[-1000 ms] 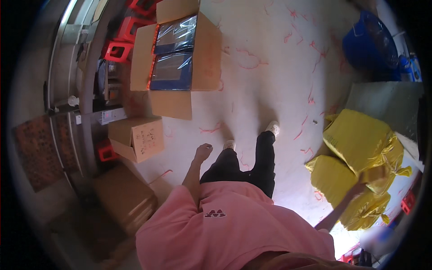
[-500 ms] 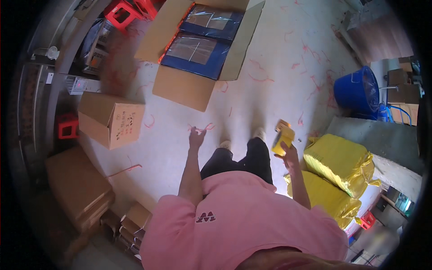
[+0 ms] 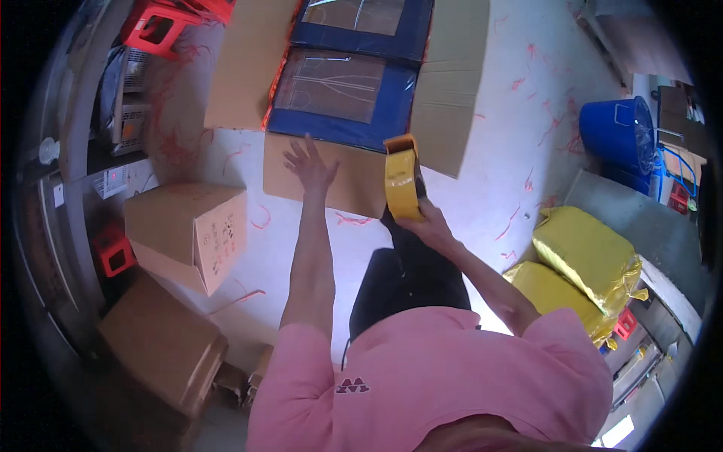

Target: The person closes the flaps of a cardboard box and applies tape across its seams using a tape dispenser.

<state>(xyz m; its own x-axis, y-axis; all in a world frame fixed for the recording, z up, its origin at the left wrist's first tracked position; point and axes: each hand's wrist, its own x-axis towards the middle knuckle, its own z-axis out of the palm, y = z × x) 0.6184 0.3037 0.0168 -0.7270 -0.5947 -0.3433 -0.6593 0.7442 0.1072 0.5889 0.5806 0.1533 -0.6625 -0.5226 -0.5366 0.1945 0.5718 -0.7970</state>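
Nearest is the person's pink shirt [image 3: 467,369], with dark trousers [image 3: 410,279] beyond its hem. Toward the floor's near left corner lies a stack of flat brown cardboard [image 3: 158,343]. Toward the right edge of the floor [image 3: 520,135], two yellow sacks [image 3: 591,252] lie against each other, with gathered ends facing right.

The right hand [image 3: 428,224] is closed around the lower end of a yellow tape dispenser [image 3: 401,184]. The dispenser stands nearly upright in the grip, its orange end pointing away from the body, over the right end of the near flap [image 3: 346,192] of a large open carton [image 3: 248,68]. The left hand [image 3: 312,169] is spread wide, fingers apart and holding nothing, above the same flap; its fingertips reach the flap's far edge in the view, though whether they touch the cardboard cannot be told.

Off the large carton's near left corner, apart from it, sits a smaller brown box [image 3: 166,252], with a low red stool [image 3: 113,248] to its left. Inside the large carton, two blue packages [image 3: 395,94] with clear windows lie one behind the other, the nearer along the carton's near edge. An orange strip [image 3: 277,83] runs down their left side. The side flaps are folded outward.

Red strands [image 3: 260,218] are scattered over the floor. Farther off, a blue tub [image 3: 614,135] stands beyond the sacks on the right, and another red stool [image 3: 154,30] stands beyond the carton's left flap.
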